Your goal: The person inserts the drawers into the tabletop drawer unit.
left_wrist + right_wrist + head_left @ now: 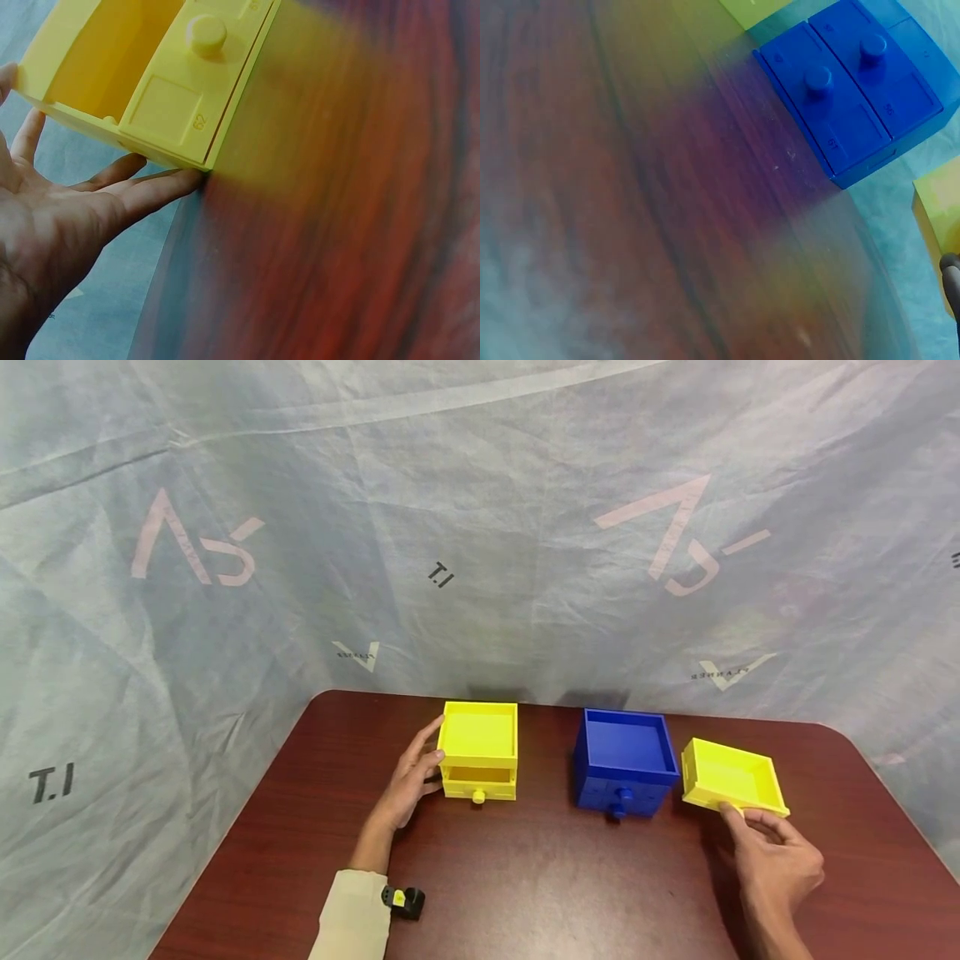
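Note:
A yellow drawer box point(478, 752) stands on the brown table point(540, 885); its upper slot is empty and a knobbed drawer point(477, 793) sits in the lower one. My left hand point(426, 758) lies flat against the box's left side, fingers point(154, 189) straight along the yellow box point(161, 105). To the right stands a blue drawer box point(622, 760), seen with two knobbed drawers as the blue box point(855, 90) in the right wrist view. Right of it my right hand point(738, 820) pinches the near edge of a loose yellow drawer point(731, 774), tilted just above the table.
A wrinkled grey-blue cloth backdrop point(480, 543) hangs behind the table and around its left side. The table's rounded back corners and its right edge point(911, 827) are near the loose drawer. Bare tabletop stretches in front of both boxes.

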